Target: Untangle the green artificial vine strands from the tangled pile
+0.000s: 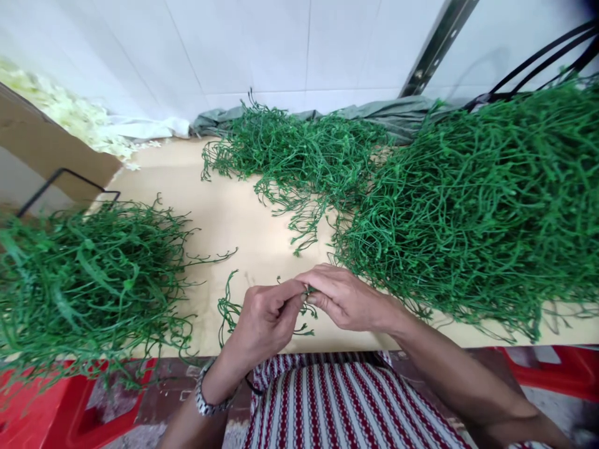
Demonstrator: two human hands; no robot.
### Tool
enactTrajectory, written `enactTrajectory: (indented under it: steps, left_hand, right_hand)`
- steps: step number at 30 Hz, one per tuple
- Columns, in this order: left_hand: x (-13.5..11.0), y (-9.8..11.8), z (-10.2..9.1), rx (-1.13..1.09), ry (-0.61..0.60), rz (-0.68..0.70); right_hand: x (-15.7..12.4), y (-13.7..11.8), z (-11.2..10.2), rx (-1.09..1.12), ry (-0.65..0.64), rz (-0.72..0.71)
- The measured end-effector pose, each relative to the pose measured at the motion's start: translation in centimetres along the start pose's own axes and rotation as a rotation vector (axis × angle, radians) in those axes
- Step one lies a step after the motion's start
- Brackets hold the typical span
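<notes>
My left hand (pixel 264 321) and my right hand (pixel 344 296) meet at the near edge of a beige board (pixel 234 218), fingertips pinched together on a thin green plastic stem (pixel 229 308). The stem's branching sprigs trail left and below the fingers. A metal bracelet circles my left wrist. A large heap of the same green stems (pixel 482 206) lies just to the right of my right hand. Another heap of green stems (pixel 88 274) sits to the left of my left hand.
A third, smaller pile of green stems (pixel 299 153) lies at the back by the white tiled wall. Pale yellow-white petals (pixel 70 115) fill a cardboard box at far left. Red plastic stools (pixel 51 405) stand below the board. A striped red-and-white cloth (pixel 346 399) covers my lap.
</notes>
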State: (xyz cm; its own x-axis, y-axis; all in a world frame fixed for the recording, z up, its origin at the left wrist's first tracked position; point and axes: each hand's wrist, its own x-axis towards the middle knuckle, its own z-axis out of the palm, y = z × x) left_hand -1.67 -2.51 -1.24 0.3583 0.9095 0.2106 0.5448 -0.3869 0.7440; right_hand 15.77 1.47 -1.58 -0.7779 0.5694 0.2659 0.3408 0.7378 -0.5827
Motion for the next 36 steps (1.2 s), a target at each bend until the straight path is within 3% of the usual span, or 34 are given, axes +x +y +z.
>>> enactTrajectory:
  steps: [3,7,11,13,18,22,28,36]
  left_hand:
    - [0.1,0.4,-0.2,0.227,-0.016,0.081]
    - [0.3,0.7,-0.3,0.434,-0.153,0.226]
    - [0.4,0.3,-0.6,0.351,-0.367,0.311]
    - [0.4,0.0,-1.1,0.176,-0.399,0.259]
    - [0.5,-0.7,-2.2,-0.326,-0.204,-0.099]
    - [0.4,-1.0,-2.0,-0.477,-0.078,-0.195]
    - [-0.1,-1.0,-1.3,-0.592,0.046,-0.177]
    - [-0.9,-0.3,-0.9,-0.422,0.088,-0.222]
  right_hand:
    - [-0.3,-0.2,-0.3,-0.161,-0.096,0.055]
    - [-0.5,-0.7,-0.9,-0.334,-0.261,0.051]
    - [-1.2,-0.7,-1.8,-0.394,-0.362,-0.083]
    - [-1.5,-0.5,-2.5,-0.370,-0.308,-0.111]
    - [-0.7,-0.2,-3.2,-0.029,0.132,0.063]
    - [1.1,-0.5,-0.9,0.258,0.266,0.095]
    - [1.9,-0.2,2.2,0.390,0.253,0.103]
    - [1.8,-0.5,1.6,0.326,0.204,0.108]
